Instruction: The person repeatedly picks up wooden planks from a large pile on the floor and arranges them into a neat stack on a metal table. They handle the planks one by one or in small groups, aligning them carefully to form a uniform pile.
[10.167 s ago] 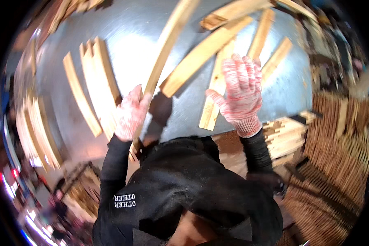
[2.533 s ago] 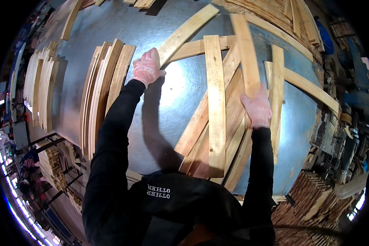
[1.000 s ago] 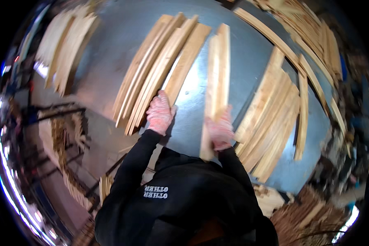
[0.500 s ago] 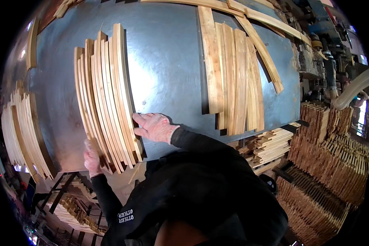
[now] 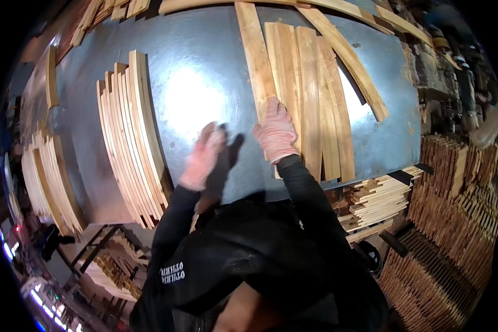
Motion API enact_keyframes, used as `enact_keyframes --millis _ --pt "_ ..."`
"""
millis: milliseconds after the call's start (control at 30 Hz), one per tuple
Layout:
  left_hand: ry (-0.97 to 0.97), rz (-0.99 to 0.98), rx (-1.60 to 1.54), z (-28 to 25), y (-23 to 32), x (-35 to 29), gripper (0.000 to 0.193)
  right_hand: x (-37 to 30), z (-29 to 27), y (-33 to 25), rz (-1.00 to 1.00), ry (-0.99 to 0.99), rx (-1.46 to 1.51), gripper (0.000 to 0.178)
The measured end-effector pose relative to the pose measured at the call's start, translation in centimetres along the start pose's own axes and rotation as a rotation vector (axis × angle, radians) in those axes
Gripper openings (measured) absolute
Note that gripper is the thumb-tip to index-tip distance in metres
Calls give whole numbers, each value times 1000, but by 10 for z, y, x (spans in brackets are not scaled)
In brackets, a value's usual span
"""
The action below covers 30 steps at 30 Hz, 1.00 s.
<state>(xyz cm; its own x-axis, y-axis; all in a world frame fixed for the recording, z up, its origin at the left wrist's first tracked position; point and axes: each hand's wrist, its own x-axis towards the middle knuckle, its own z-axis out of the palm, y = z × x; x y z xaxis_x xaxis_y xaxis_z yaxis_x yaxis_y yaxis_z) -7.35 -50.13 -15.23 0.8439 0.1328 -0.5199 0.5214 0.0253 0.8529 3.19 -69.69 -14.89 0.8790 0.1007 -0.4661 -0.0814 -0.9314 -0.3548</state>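
1. Wooden strips point(image 5: 128, 146) sit in a bunch left of the left hand point(image 5: 203, 157).
2. The left hand, blurry, is over the surface point(image 5: 193, 39), fingers out, holding nothing.
3. The right hand point(image 5: 276, 133) is on a long board point(image 5: 253, 50); I cannot tell if it grips.
4. More boards point(image 5: 310, 99) lie just right of it.

The knit-gloved left hand point(image 5: 202, 160) is raised, its fingers point(image 5: 208, 134) directed forward and slightly right; because of blur, I cannot surely say how much they bend. The right hand point(image 5: 276, 133), gloved likewise, is palm down, thumb point(image 5: 257, 130) toward the left. The black-sleeved right forearm point(image 5: 305, 188) slants forward and inward.
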Motion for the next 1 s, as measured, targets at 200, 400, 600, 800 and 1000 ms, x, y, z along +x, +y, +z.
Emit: enact_keyframes --millis 200,400,600,800,1000 --pt "-547 -268 -911 76 -9 42 49 -28 3 90 -70 208 223 99" --pt "5 -232 -357 52 -12 17 43 -20 1 126 15 267 -134 104" --pt "207 -190 -19 19 -19 -27 45 -16 -33 143 -61 180 -66 99" --pt "350 -134 -26 16 -59 -47 42 -7 -12 178 -64 -279 1258 51" --pt "531 -190 665 -3 -67 -41 55 -39 4 60 -121 9 809 89"
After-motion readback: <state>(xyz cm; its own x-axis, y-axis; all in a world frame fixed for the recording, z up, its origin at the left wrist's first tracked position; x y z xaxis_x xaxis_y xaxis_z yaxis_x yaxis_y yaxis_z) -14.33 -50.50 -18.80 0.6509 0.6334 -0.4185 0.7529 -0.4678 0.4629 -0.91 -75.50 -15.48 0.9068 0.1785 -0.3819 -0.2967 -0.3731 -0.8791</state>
